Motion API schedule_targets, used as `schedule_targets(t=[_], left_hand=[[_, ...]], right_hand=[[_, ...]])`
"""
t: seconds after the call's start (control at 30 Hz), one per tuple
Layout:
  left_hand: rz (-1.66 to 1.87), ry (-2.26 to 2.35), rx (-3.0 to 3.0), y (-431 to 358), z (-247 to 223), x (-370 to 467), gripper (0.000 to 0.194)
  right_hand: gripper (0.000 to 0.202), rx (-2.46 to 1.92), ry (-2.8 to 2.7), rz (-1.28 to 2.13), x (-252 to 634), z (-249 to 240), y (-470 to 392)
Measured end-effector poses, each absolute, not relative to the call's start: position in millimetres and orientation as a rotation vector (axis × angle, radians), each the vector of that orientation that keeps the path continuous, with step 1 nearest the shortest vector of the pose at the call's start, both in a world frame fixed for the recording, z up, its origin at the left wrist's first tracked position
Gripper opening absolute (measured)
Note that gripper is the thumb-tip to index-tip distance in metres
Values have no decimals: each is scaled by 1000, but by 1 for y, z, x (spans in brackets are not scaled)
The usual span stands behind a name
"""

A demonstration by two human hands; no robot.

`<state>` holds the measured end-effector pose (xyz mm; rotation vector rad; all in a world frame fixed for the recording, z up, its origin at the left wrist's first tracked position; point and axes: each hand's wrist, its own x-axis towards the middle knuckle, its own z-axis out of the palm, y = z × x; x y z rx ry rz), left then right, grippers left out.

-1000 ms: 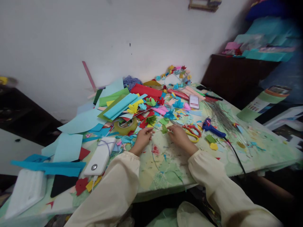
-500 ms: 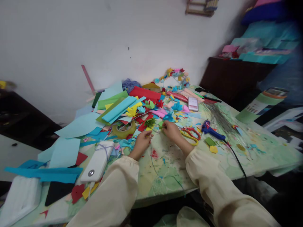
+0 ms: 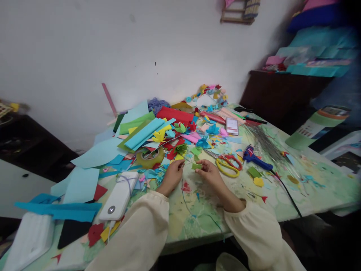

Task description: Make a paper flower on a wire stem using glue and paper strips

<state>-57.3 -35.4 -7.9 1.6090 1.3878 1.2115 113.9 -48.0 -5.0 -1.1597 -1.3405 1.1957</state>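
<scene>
My left hand (image 3: 172,176) is closed in a pinch at the middle of the table. Something thin and pale shows at its fingertips, too fine to name. From beneath it a thin dark string (image 3: 184,197) runs down to the table's front edge. Close by, my right hand (image 3: 209,174) grips a small green paper piece (image 3: 195,166) between thumb and fingers. Just right of that hand lie scissors (image 3: 228,168) with red and yellow handles. Beyond both hands are a dark green paper flower (image 3: 180,149) and blue paper flowers (image 3: 203,142).
A blue glue gun (image 3: 258,158) with a black cable lies at right, near a bundle of thin wires (image 3: 262,141). Left are a tape roll (image 3: 149,161), a white power bank (image 3: 120,197) and coloured paper sheets (image 3: 96,153). A green tumbler (image 3: 307,131) stands far right.
My right hand has come slightly down and toward me, turning the green paper piece into clearer view. My left hand has shifted a little right and stays pinched. The view has tilted slightly.
</scene>
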Motion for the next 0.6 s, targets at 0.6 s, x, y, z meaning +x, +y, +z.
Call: schedule_targets(t=[0.6], left_hand=[[1116,1286,1541,-61,18,-33,21]], right_hand=[[24,-1165,-1176,1206,108,-2,-64]])
